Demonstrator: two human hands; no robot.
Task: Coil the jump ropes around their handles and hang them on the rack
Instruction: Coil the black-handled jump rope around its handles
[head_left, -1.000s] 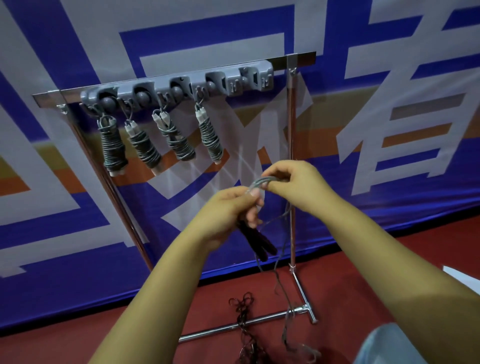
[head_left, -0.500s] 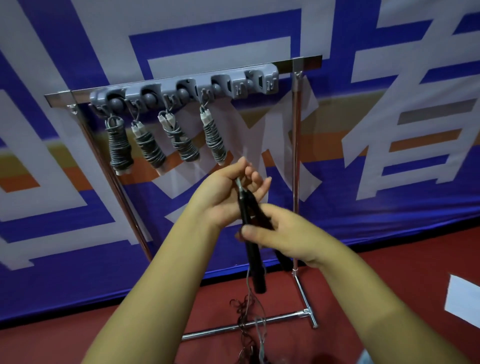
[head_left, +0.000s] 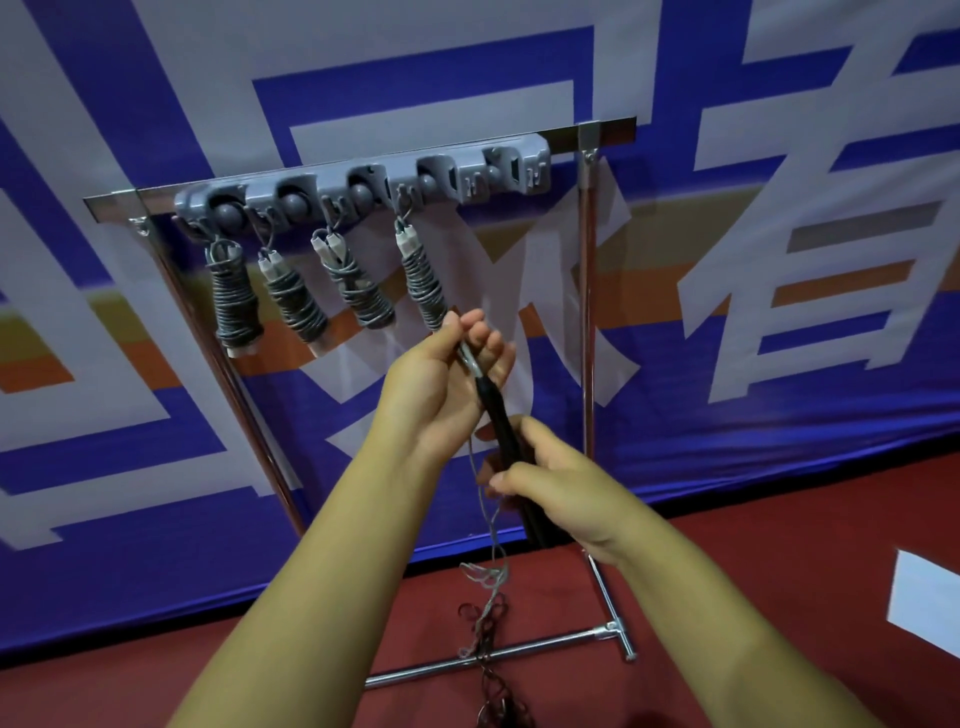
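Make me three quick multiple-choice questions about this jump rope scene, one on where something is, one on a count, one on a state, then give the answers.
1. Where does the loose rope trail to?
A. Over the rack's top bar
B. Down to the red floor
C. Around the left wrist

2. How many coiled ropes hang on the grey hook strip?
A. Two
B. Four
C. Six

3. What state are the black handles in?
A. Held by both hands, not yet wrapped
B. Fully coiled and hung
C. Lying on the floor

Answers:
1. B, the thin cord drops from the hands to a heap on the red floor.
2. B, four grey bundles hang side by side.
3. A, the left hand holds the upper end, the right hand grips lower down, and the handles are bare.
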